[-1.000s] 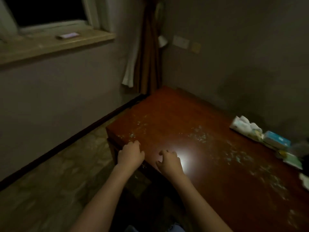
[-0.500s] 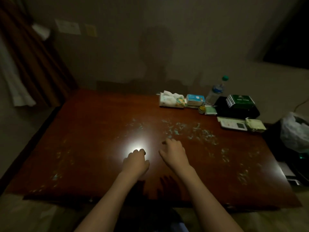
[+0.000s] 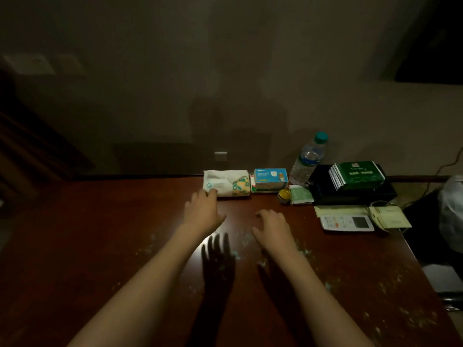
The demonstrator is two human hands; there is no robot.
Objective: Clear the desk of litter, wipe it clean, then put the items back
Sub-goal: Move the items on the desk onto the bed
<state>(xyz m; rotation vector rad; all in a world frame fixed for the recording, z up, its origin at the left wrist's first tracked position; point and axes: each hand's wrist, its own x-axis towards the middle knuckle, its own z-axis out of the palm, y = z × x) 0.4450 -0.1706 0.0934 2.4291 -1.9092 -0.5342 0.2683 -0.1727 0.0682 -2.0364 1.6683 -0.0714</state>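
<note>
Tabletop (image 3: 100, 234), broad, stiff and littered with pale crumbs, carries at its far edge a soft, light tissue pack (image 3: 226, 182), best taken by its ends, which the left hand (image 3: 203, 211) touches, right hand (image 3: 271, 225) fingers loosely spread.

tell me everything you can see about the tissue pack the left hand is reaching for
The tissue pack is a soft, white wrapped packet with a green and yellow patterned panel at its right end. It lies flat at the desk's far edge, beside a blue box. The left hand reaches its near-left corner; actual contact is unclear.
</note>
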